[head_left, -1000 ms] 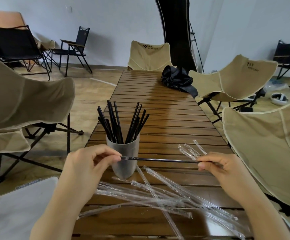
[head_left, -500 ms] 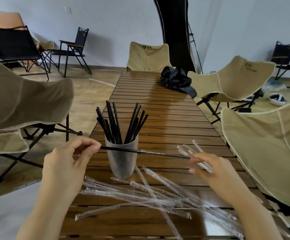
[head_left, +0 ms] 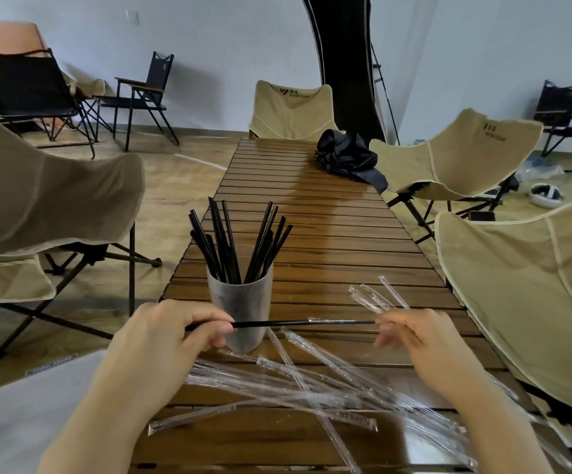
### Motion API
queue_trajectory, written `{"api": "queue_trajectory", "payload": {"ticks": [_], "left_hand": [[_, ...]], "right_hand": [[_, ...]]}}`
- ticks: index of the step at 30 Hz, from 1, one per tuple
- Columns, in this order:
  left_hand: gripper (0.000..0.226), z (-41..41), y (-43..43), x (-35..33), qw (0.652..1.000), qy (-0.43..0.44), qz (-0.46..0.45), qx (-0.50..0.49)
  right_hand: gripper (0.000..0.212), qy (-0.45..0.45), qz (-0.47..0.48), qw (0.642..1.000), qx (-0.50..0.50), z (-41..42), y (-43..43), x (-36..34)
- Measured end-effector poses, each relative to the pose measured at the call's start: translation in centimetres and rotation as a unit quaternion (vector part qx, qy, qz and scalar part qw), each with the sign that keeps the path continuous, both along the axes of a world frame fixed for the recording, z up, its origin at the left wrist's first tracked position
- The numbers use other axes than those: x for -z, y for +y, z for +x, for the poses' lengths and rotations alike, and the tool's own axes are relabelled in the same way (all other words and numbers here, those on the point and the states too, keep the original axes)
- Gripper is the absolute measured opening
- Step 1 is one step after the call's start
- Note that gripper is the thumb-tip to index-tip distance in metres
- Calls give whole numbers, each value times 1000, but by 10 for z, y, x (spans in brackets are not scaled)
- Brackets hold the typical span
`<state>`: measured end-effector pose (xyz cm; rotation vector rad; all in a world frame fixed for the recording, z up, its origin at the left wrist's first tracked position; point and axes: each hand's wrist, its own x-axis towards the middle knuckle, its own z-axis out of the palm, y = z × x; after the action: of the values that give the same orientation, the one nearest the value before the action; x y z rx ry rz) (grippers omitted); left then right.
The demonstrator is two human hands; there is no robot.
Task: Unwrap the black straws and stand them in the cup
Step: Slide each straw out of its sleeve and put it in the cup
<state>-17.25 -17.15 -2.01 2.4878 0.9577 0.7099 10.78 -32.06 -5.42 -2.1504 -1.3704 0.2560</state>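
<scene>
A frosted cup (head_left: 240, 302) stands on the wooden slat table (head_left: 329, 234) with several black straws (head_left: 236, 244) upright in it. My left hand (head_left: 175, 333) pinches one black straw (head_left: 294, 323) that lies level in front of the cup, its left tip poking out past my fingers. My right hand (head_left: 411, 333) pinches the clear wrapper at the straw's right end, where a thin sleeve still covers the last stretch. The fingertips there are blurred.
Several clear wrappers (head_left: 311, 388) lie crossed on the table near me, and a few more (head_left: 373, 295) beyond my right hand. A black bag (head_left: 346, 155) sits at the far end. Beige folding chairs (head_left: 517, 302) flank both sides. A grey surface (head_left: 14, 422) is at lower left.
My left hand drew the straw leftward out of the wrapper, then moved back right and took hold farther along it. My right hand shifted slightly left.
</scene>
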Motion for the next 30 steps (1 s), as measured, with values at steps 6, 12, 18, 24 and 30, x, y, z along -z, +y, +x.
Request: {"api": "queue_trajectory", "payload": {"ticks": [6,12,18,24,30], "left_hand": [[12,-15,11,0,993,-58,49,-86],[28,-2,3,-9,977,-190,34,-91],[26,17,-7,-9,966,-250,15,-66],[26,26,-5,-3,946,-303,4,-114],[12,44,-6,3,949,-293,7,-114]], "right_hand": [[28,47,-31,994,98,9,-3,7],[20,101,-46,987,113,-9,12,10],[31,93,-66,990,79,-27,27,18],[39,59,-39,995,67,-32,34,17],[33,68,-26,996,43,-38,40,18]]}}
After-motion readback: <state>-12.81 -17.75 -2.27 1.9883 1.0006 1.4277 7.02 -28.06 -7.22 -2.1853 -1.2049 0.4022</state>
